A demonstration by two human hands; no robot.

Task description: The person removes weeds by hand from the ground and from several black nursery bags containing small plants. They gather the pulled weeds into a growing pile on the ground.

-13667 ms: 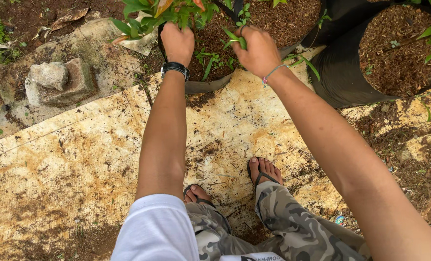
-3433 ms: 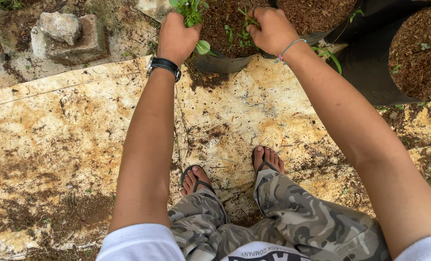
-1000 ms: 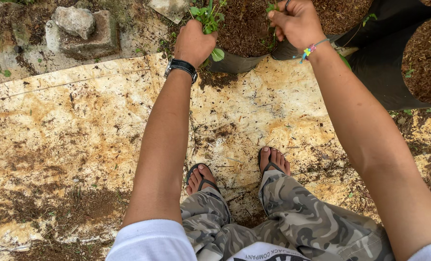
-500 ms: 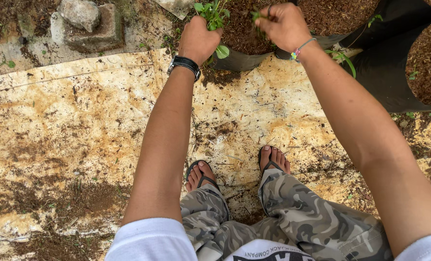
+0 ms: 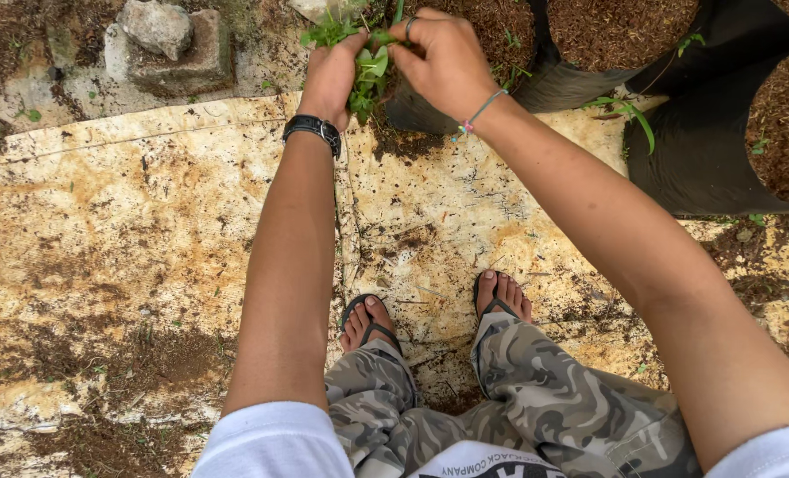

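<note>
Fingers (image 5: 412,35) pinching leafy green weeds (image 5: 368,66), small bright leaves, bunched

Place: outdoor plant nursery or garden
Signs: black soil-filled grow bags (image 5: 696,133), green weeds (image 5: 363,66), dirt-strewn ground sheet (image 5: 129,230), stones (image 5: 160,26)

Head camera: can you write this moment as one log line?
left hand: holds bunch of green weeds | right hand: fingers pinch same weeds | place: over black grow bag of soil | ground: stained sheet

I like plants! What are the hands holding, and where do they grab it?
Both the left hand and right hand pinch a bunch of green weeds, around its leafy tops.
</note>
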